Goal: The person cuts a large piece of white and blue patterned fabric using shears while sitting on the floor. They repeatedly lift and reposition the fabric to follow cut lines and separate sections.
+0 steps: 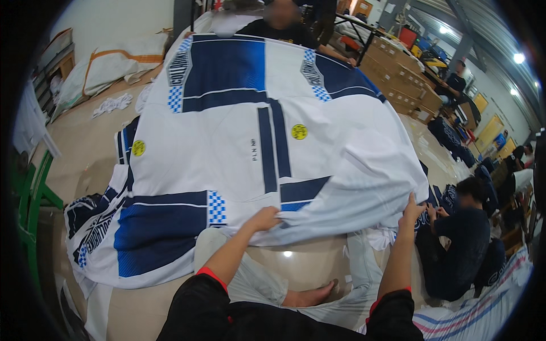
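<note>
A large sheet of printed fabric, white with navy and blue blocks, checks and yellow round badges, spreads in front of me. My left hand is closed on its near edge, around the middle. At the near right corner my right hand grips the same edge. Between my hands the cloth is lifted and folded over, showing its plain white underside. On the far side, a person's hand is at the fabric's far right edge. The near left part drapes down in loose folds.
A green metal stand is at the left. White sacks lie at the back left, and cardboard boxes are stacked at the back right. A person sits close on the right, beside a striped sack.
</note>
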Demonstrator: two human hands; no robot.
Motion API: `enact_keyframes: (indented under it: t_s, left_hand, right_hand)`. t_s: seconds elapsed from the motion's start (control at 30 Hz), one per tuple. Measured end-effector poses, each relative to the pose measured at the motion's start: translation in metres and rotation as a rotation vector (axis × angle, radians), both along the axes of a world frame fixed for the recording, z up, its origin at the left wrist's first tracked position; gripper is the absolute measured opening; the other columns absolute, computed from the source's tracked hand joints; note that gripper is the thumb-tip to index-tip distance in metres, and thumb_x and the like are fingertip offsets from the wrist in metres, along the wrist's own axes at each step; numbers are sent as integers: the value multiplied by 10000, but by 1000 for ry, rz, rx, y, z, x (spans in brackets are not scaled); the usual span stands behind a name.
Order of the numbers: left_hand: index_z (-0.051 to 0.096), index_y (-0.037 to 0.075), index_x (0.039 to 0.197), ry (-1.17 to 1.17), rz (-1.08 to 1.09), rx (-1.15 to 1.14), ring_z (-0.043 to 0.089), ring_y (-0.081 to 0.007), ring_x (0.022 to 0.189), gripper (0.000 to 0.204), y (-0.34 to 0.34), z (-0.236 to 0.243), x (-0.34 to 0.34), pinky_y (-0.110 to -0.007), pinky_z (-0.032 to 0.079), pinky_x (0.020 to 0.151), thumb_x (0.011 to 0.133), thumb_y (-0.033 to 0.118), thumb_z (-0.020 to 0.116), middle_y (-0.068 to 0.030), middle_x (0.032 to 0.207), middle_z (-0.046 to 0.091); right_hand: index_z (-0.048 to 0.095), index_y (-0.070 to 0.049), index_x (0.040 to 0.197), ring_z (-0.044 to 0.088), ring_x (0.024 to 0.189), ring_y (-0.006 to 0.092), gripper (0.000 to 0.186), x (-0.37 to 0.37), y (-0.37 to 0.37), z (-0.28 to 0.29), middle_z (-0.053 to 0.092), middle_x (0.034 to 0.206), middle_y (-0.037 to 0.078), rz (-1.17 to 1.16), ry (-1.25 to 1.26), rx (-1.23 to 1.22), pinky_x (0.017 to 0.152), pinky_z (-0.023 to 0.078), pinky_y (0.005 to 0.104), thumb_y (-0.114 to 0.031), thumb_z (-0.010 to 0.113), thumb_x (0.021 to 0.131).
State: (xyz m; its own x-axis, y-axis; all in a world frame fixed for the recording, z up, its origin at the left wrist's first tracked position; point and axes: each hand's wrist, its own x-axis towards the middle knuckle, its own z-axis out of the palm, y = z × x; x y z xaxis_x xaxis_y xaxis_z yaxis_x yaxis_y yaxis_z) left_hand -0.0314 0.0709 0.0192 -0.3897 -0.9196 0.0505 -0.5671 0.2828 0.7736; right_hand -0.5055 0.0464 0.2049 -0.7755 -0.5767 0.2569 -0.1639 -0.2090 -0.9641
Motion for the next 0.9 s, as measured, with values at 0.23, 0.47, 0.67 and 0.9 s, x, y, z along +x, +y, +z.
enact_keyframes:
  t_s: [0.23, 0.47, 0.67, 0.9]
  left_hand:
    - [670, 4, 1095, 170, -274, -136, 671, -417, 989, 339, 72, 129, -85, -489, 520, 857, 856, 232, 746, -230, 1012, 703]
    - [674, 75, 1192, -568, 4, 117, 722, -374, 951, 422, 106, 17, -3, -510, 566, 807, 844, 308, 728, -156, 1000, 739]
    - [728, 137, 1168, -453, 737, -334, 714, -404, 957, 374, 27, 78, 143, -489, 556, 861, 810, 113, 620, -201, 1007, 749]
    - [687, -3, 1216, -120, 980, -689, 729, -291, 960, 429, 154, 181, 271, -386, 541, 898, 808, -53, 566, -195, 1018, 748]
  right_hand:
    - [423, -106, 1502, 526, 1332, 395, 905, 168, 96, -18, 522, 1456, 201, 1189, 1265, 458, 1260, 214, 521, -230, 869, 724]
    - [721, -119, 1021, 717, 829, 397, 236, 134, 133, 15, 754, 887, 130, 1108, 1382, 498, 851, 503, 567, -182, 742, 794]
    - [748, -149, 929, 730, 863, 315, 140, 26, 120, -21, 742, 859, 98, 542, 1980, 973, 868, 467, 550, -158, 625, 863]
    - [740, -103, 953, 667, 1034, 341, 148, -64, 154, 2, 674, 965, 100, 90, 1702, 1059, 851, 516, 490, -137, 639, 851]
